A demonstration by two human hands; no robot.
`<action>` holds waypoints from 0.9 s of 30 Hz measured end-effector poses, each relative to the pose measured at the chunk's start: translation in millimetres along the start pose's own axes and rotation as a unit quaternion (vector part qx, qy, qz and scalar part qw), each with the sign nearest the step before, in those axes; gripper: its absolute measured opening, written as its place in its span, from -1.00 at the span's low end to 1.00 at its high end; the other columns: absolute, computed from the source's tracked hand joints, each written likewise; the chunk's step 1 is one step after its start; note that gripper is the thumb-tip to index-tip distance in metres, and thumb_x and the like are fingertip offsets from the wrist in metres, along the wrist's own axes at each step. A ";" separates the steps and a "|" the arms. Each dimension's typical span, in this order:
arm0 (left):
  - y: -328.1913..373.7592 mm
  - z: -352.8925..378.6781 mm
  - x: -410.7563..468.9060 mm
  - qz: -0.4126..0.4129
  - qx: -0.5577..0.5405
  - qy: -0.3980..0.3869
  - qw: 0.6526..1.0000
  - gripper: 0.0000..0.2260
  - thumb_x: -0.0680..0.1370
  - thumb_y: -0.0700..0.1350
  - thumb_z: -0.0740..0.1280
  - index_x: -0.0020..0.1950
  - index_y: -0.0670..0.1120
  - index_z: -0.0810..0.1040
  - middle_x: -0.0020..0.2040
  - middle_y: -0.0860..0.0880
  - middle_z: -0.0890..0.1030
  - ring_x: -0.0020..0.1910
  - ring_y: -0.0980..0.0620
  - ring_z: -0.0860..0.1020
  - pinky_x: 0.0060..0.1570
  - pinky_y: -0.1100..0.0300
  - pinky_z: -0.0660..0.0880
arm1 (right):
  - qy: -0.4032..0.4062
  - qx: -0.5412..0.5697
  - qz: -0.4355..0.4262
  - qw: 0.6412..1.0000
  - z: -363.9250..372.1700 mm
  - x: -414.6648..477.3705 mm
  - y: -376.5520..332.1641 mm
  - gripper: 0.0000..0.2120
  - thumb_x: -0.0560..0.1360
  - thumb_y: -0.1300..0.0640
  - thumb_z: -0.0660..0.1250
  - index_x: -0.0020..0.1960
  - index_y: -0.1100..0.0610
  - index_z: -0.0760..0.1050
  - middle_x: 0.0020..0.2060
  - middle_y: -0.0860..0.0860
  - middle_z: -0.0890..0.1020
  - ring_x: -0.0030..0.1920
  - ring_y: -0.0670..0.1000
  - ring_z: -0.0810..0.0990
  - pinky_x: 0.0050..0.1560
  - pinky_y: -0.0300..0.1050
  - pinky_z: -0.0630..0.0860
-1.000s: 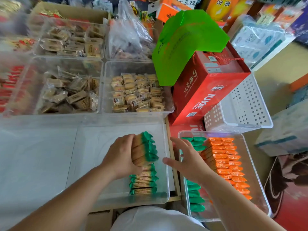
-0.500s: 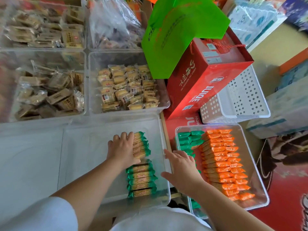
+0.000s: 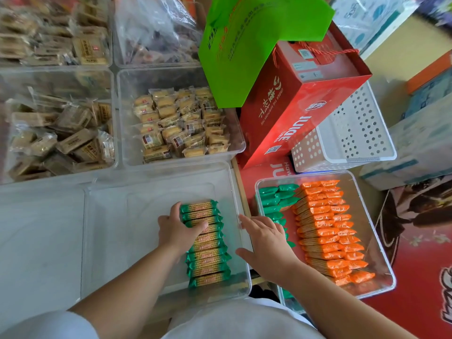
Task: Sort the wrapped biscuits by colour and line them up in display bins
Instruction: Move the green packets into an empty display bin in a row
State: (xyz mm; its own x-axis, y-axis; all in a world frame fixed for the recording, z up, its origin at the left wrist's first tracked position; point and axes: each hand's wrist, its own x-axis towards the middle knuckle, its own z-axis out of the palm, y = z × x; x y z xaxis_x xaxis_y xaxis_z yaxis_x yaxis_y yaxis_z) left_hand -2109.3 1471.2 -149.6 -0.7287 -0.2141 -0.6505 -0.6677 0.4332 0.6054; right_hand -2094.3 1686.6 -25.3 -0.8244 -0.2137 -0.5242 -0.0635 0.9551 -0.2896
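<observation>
Head view: front bin (image 3: 110, 216) sits on the desk with the green row (image 3: 210, 260) lined up flat along its right side. Left hand (image 3: 176, 231) grips the far packs of the row, fingers curled round their left ends and thumb across the tops. Right hand (image 3: 266, 243) hovers over the front bin's right wall, fingers spread and straight, holding nothing.

Right bin (image 3: 381, 253), just beside, holds orange biscuits (image 3: 322, 231) in a row and green biscuits (image 3: 274, 196) on their left. The right wrist and forearm hide the near greens. Red box (image 3: 300, 99) leans at the right bin's far edge, white basket (image 3: 354, 133) beside it. Green bag (image 3: 244, 45) overhangs the snack bin (image 3: 181, 121) behind.

Half a second ago the gripped packs sat apart from the four lying ones. Now the gap is closed and the row is continuous. The right hand has barely shifted.
</observation>
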 end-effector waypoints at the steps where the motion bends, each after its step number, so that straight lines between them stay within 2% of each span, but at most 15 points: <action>1: -1.4 3.8 -0.7 -0.004 -0.008 -0.007 1.000 -0.22 0.42 0.18 0.55 0.51 0.19 0.19 0.21 -0.05 0.31 0.07 -0.07 0.53 -0.06 0.02 0.64 | 0.000 -0.001 0.000 1.000 0.4 0.1 0.0 -0.27 0.59 -0.15 0.32 0.63 -0.10 0.03 0.48 -0.20 0.35 0.53 -0.05 0.12 0.54 0.10 0.02; 3: -1.8 9.4 -1.7 -0.003 -0.023 -0.015 1.000 -0.26 0.46 0.17 0.51 0.51 0.21 0.18 0.22 -0.06 0.37 0.03 -0.06 0.57 -0.20 0.09 0.64 | 0.002 -0.001 -0.002 1.000 0.7 0.4 0.8 -0.27 0.58 -0.15 0.32 0.63 -0.10 0.03 0.47 -0.20 0.36 0.53 -0.05 0.13 0.53 0.10 0.03; 7: -4.9 11.1 1.1 0.005 -0.067 -0.026 0.997 -0.23 0.37 0.19 0.56 0.45 0.26 0.20 0.21 -0.01 0.51 0.05 -0.01 0.61 -0.08 -0.03 0.67 | -0.003 0.001 -0.006 1.000 1.0 0.4 3.1 -0.25 0.58 -0.16 0.33 0.63 -0.10 0.02 0.47 -0.21 0.37 0.53 -0.05 0.13 0.53 0.11 0.04; 10: -5.8 9.4 -3.2 0.014 -0.091 -0.039 0.995 -0.24 0.39 0.03 0.61 0.45 0.18 0.25 0.18 0.04 0.56 0.10 0.02 0.60 -0.02 -0.01 0.63 | -0.003 0.002 -0.008 1.000 1.1 0.0 3.1 -0.25 0.58 -0.16 0.32 0.64 -0.10 0.01 0.47 -0.19 0.36 0.53 -0.04 0.13 0.55 0.13 0.02; 12: -8.8 9.1 -6.7 0.018 -0.094 -0.047 0.994 -0.27 0.42 -0.07 0.60 0.47 0.15 0.27 0.17 0.06 0.57 0.11 0.03 0.59 -0.02 -0.01 0.62 | -0.004 0.002 -0.008 1.000 1.4 -0.2 3.5 -0.25 0.58 -0.17 0.32 0.64 -0.11 0.00 0.48 -0.19 0.36 0.53 -0.04 0.13 0.55 0.13 0.01; 15: -9.8 8.5 -11.0 0.014 -0.087 -0.046 0.995 -0.29 0.44 -0.05 0.58 0.47 0.18 0.29 0.18 0.05 0.56 0.12 0.02 0.59 -0.01 -0.06 0.63 | -0.001 -0.004 -0.012 1.000 2.0 -0.1 4.1 -0.24 0.59 -0.17 0.31 0.64 -0.12 -0.01 0.48 -0.19 0.36 0.53 -0.03 0.13 0.55 0.11 0.01; 17: -7.1 8.2 -11.8 0.014 -0.073 -0.051 0.996 -0.32 0.45 -0.05 0.57 0.46 0.16 0.30 0.15 0.07 0.58 0.08 0.05 0.60 -0.08 0.03 0.63 | 0.003 -0.009 -0.019 1.000 1.6 0.5 5.5 -0.24 0.58 -0.18 0.31 0.64 -0.11 -0.01 0.48 -0.18 0.36 0.53 -0.02 0.14 0.55 0.08 0.04; 19: -2.1 5.2 -13.3 0.019 -0.041 -0.052 0.998 -0.34 0.43 0.01 0.57 0.43 0.17 0.31 0.11 0.09 0.59 0.05 0.07 0.61 -0.12 0.07 0.62 | 0.010 -0.010 -0.033 0.999 -1.1 -0.4 9.6 -0.22 0.56 -0.22 0.33 0.63 -0.11 0.03 0.48 -0.17 0.35 0.53 -0.02 0.14 0.54 0.04 0.07; 21: -2.0 0.0 -12.2 0.025 0.002 -0.042 0.999 -0.25 0.32 0.23 0.56 0.41 0.24 0.29 0.14 0.09 0.58 0.08 0.02 0.62 -0.02 -0.05 0.65 | 0.030 0.002 -0.050 0.998 -5.2 -3.3 18.1 -0.23 0.52 -0.28 0.34 0.61 -0.12 0.11 0.49 -0.17 0.34 0.52 -0.04 0.17 0.54 -0.03 0.10; 23: -7.4 -1.9 -6.1 0.033 0.042 -0.032 0.998 -0.13 0.27 0.34 0.53 0.48 0.26 0.21 0.23 0.05 0.55 0.17 -0.04 0.60 0.06 -0.12 0.63 | 0.078 0.033 -0.049 0.995 -9.6 -6.7 32.3 -0.30 0.52 -0.29 0.32 0.58 -0.09 0.22 0.47 -0.16 0.38 0.49 -0.05 0.24 0.52 -0.09 0.12; 27: 4.8 -9.4 -21.2 0.015 0.108 0.021 0.994 -0.09 0.38 0.36 0.48 0.59 0.14 0.12 0.43 -0.09 0.43 0.36 -0.19 0.48 0.23 -0.14 0.53 | 0.166 0.068 0.005 0.984 -16.4 -3.1 73.7 -0.46 0.56 -0.14 0.33 0.47 0.07 0.42 0.36 0.00 0.52 0.39 0.08 0.43 0.44 0.07 0.37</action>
State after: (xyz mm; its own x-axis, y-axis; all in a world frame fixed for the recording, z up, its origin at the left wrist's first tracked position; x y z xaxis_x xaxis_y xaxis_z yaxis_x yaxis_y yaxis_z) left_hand -2098.4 1469.5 -128.6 -0.7566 -0.2321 -0.6113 -0.6003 0.6173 0.5085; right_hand -2105.6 1761.0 -31.9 -0.9642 -0.1039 -0.2440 0.0032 0.9155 -0.4024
